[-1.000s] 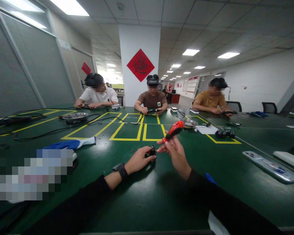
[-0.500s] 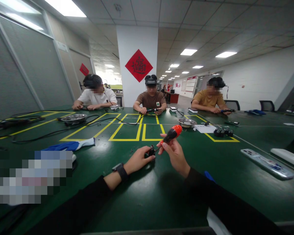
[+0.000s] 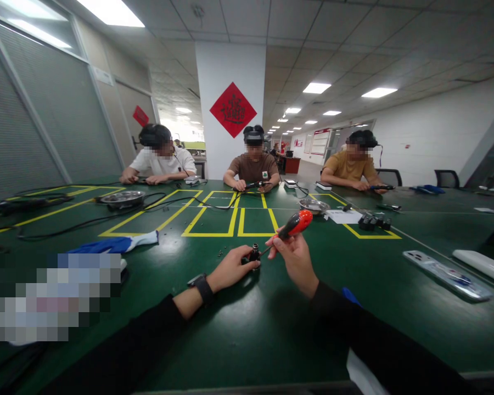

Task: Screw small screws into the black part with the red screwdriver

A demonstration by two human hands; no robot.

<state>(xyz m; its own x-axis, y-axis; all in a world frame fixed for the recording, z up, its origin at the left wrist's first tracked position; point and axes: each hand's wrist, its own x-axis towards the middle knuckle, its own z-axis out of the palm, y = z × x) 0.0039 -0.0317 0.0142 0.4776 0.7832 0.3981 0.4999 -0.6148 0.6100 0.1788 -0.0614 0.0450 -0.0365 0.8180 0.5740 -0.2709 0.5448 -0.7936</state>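
I see left hand (image 3: 230, 268) pinching black fitting (image 3: 255, 253), likely steadying it; right of fitting, right hand (image 3: 298, 260) grips screwdriver (image 3: 295, 224), tip aimed at it.

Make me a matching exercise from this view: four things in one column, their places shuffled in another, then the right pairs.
Things
1. screwdriver
2. large red diamond sign
3. small black part
4. phone

Places
A. held in the left hand
B. on the green table, far to the right
C. held in the right hand
D. on the white pillar

Pairs: 1-C, 2-D, 3-A, 4-B
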